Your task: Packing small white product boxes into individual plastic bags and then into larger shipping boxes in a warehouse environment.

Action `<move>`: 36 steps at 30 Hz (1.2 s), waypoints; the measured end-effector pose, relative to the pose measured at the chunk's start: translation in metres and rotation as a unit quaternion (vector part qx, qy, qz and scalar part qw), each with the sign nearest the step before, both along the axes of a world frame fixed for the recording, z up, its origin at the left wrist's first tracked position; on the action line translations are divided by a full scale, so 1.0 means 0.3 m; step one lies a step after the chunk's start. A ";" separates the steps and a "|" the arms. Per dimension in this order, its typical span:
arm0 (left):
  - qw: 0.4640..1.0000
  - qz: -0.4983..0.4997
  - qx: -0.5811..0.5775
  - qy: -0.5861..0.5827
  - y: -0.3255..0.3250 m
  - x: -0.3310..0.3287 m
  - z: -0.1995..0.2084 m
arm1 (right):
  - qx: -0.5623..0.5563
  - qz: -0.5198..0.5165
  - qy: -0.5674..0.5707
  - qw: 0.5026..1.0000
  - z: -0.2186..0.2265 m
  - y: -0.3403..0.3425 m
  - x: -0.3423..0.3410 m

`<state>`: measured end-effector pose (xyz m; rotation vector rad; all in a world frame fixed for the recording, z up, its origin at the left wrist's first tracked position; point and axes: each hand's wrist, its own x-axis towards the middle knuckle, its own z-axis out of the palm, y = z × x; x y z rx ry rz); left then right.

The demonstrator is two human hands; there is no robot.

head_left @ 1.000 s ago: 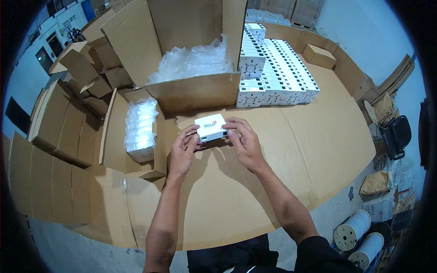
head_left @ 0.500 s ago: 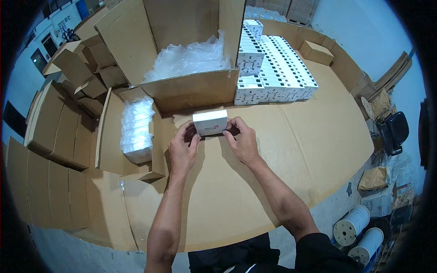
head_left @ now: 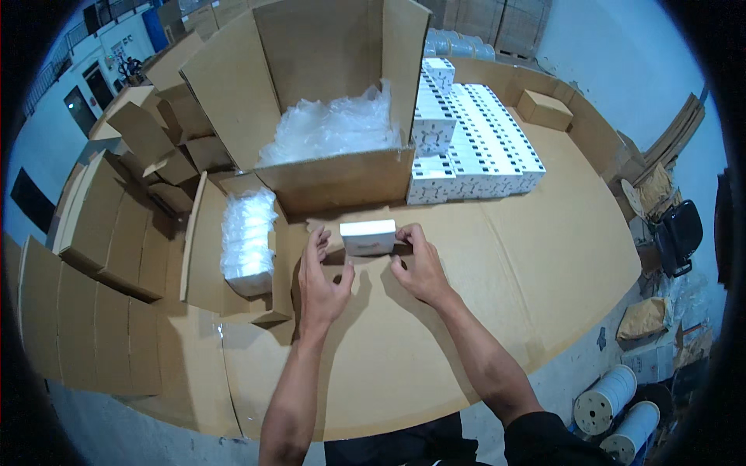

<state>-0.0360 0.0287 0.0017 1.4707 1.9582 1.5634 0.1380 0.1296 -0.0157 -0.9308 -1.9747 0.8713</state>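
Note:
A small white box (head_left: pixel 368 239) stands on edge on the cardboard-covered table, right in front of a large open carton. My left hand (head_left: pixel 322 286) is just left of it, fingers spread and a gap between them and the box. To its right, my right hand (head_left: pixel 422 270) has thumb and forefinger apart, with the fingertips close to the box's side; whether they touch it I cannot tell. Beside my left hand sits an open cardboard box (head_left: pixel 273 313) with a row of white boxes in bubble wrap (head_left: pixel 249 242).
The large carton (head_left: pixel 338 180) holds clear bubble-wrap bags (head_left: pixel 330 126). Stacked rows of white printed boxes (head_left: pixel 482 144) stand at the back right, near a small brown carton (head_left: pixel 544 110). Folded cardboard boxes (head_left: pixel 89 311) line the left. Cable spools (head_left: pixel 606 400) lie on the floor at right.
Both hands held the white box by its sides earlier. Now it stands alone on the table, and my left fingers have spread away from it. The whole view has shifted slightly.

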 end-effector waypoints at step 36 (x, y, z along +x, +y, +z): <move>0.834 -0.087 -0.344 0.422 0.845 -0.541 0.313 | -0.025 -0.026 0.013 0.999 -0.010 -0.004 0.009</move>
